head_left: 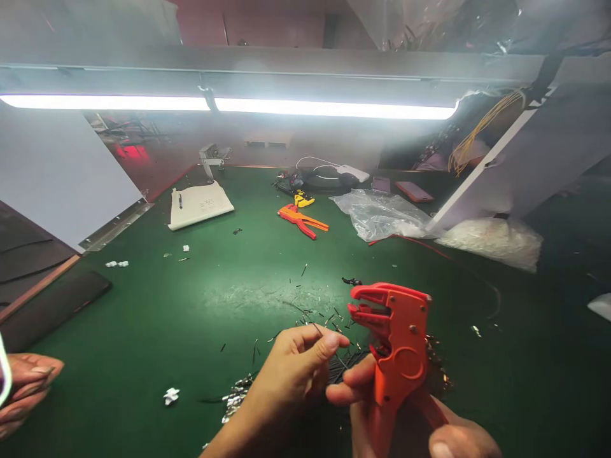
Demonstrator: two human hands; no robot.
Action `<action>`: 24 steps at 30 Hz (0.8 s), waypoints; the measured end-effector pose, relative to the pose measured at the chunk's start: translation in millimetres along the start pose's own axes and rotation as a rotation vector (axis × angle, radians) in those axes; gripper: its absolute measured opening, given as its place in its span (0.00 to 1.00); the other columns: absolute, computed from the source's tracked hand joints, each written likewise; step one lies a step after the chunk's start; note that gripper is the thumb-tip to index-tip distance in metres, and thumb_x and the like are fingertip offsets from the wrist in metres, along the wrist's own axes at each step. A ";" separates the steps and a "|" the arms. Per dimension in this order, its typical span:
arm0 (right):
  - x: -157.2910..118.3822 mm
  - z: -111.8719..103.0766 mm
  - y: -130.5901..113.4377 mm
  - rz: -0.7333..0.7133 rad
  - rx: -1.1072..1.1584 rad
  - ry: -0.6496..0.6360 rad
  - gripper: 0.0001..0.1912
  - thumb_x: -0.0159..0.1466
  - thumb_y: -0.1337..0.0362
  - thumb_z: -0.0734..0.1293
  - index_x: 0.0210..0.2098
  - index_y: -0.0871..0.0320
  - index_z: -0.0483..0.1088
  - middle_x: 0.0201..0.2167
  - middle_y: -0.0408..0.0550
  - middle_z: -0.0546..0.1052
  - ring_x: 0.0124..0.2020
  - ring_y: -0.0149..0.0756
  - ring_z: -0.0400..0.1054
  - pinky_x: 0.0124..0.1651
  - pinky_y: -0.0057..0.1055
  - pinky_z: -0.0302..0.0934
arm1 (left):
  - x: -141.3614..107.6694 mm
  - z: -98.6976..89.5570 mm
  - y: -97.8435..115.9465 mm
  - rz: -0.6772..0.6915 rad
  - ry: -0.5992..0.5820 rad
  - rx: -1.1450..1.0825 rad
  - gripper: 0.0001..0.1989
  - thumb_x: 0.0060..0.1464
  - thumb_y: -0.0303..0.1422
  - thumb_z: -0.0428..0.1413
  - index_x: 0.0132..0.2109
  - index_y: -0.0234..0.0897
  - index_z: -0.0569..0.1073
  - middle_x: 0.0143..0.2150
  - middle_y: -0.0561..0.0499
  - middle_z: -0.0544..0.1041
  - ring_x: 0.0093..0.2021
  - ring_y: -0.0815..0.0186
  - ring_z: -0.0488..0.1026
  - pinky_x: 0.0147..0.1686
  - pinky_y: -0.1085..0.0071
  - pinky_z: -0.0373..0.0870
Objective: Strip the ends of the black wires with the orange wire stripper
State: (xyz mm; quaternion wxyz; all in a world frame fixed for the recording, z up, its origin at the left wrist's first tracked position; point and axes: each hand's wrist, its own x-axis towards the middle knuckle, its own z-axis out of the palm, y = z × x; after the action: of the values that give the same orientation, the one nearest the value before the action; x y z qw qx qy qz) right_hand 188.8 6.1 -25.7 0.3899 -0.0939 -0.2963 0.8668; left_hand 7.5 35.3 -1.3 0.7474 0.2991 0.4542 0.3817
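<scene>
My right hand [363,394] is wrapped around the handles of a red-orange wire stripper [405,350], whose jaws point left and stand apart with nothing visible between them. To the left of the tool, my left hand [303,362] pinches a thin dark wire [305,312] between thumb and index finger. A bundle of black wires [341,369] lies on the table between and behind my hands. Short wire offcuts [329,318] are scattered in front of my left hand. Beside my left forearm is a pile of small metal-and-white pieces [236,397], partly hidden by the arm.
Another person's hand [28,388] rests at the left edge. On the green table [157,305] lie a second wire stripper [303,219], a yellow-black tool [303,199], a notebook with pen [203,205], plastic bags [382,213], a phone [414,191] and white connectors [170,396]. A lamp [334,108] hangs overhead.
</scene>
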 end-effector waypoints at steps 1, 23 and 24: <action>0.4 -1.0 2.0 0.016 0.031 0.008 0.32 0.51 0.55 0.73 0.56 0.52 0.74 0.56 0.54 0.80 0.31 0.35 0.75 0.33 0.30 0.62 | 0.4 0.1 2.2 0.015 0.029 -0.028 0.25 0.45 0.53 0.67 0.35 0.33 0.79 0.14 0.61 0.62 0.13 0.77 0.50 0.14 0.79 0.43; 2.5 3.4 -4.7 0.042 0.040 0.008 0.33 0.54 0.57 0.74 0.59 0.54 0.72 0.52 0.59 0.81 0.33 0.32 0.77 0.36 0.27 0.61 | -13.9 -7.4 28.5 0.430 0.455 -0.107 0.22 0.38 0.50 0.72 0.27 0.37 0.78 0.18 0.56 0.74 0.14 0.76 0.63 0.12 0.81 0.56; 2.4 3.9 -5.0 0.043 0.016 -0.015 0.33 0.55 0.56 0.73 0.60 0.54 0.71 0.51 0.59 0.82 0.36 0.34 0.78 0.38 0.28 0.62 | -16.0 -8.4 34.6 0.518 0.567 -0.133 0.21 0.38 0.50 0.73 0.28 0.38 0.79 0.18 0.56 0.75 0.15 0.74 0.64 0.11 0.81 0.58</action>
State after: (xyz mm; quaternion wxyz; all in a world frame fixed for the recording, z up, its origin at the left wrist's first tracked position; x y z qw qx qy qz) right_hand 188.7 8.7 -19.5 0.3696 -0.0905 -0.2903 0.8780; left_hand -15.2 40.9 29.9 0.4888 0.2374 0.5265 0.6538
